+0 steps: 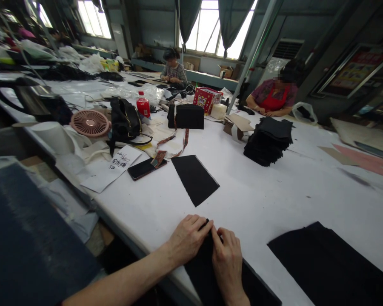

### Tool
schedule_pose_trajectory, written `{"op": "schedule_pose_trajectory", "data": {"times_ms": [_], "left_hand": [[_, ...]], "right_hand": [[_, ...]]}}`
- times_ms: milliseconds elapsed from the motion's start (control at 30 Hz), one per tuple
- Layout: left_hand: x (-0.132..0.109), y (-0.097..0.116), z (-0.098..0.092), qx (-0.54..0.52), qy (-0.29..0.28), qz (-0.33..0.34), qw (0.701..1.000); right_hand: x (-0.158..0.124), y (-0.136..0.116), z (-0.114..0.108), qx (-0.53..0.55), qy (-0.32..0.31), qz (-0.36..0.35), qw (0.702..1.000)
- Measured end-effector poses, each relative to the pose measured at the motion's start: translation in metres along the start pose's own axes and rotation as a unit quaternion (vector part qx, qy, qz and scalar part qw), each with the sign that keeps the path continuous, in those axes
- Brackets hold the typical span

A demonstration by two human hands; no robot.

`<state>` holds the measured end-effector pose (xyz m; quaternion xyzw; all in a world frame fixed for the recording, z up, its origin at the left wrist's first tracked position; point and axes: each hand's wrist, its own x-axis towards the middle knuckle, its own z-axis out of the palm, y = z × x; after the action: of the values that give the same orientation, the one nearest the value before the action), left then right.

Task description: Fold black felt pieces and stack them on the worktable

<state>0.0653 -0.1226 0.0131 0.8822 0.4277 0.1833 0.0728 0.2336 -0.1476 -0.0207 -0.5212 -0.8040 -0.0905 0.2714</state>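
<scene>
A piece of black fabric (201, 272) lies at the table's near edge, under both my hands. My left hand (190, 238) pinches its far edge, with the fingertips close together. Right beside it, my right hand (227, 255) is closed on the same fabric, its index finger almost touching the left fingertips. The fabric looks folded between the hands, though the fold itself is partly hidden. Just beyond them a flat black rectangular piece (195, 179) rests on the white table (242, 199). More black sheets (332, 263) lie to the right.
A black stack (270, 140) stands further back. On the left are a smartphone (147, 168), a handwritten paper (113, 168), a pink fan (91, 123), a black bag (124, 119), a red bottle (143, 105) and a kettle (35, 100). Two people sit across the table.
</scene>
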Motion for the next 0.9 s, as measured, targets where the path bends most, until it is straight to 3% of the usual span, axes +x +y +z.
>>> {"op": "schedule_pose_trajectory", "data": {"times_ms": [900], "left_hand": [[0.0025, 0.0017, -0.0006, -0.035, 0.01, -0.043, 0.998]], "right_hand": [[0.0029, -0.0018, -0.001, 0.001, -0.033, 0.009, 0.999]]}}
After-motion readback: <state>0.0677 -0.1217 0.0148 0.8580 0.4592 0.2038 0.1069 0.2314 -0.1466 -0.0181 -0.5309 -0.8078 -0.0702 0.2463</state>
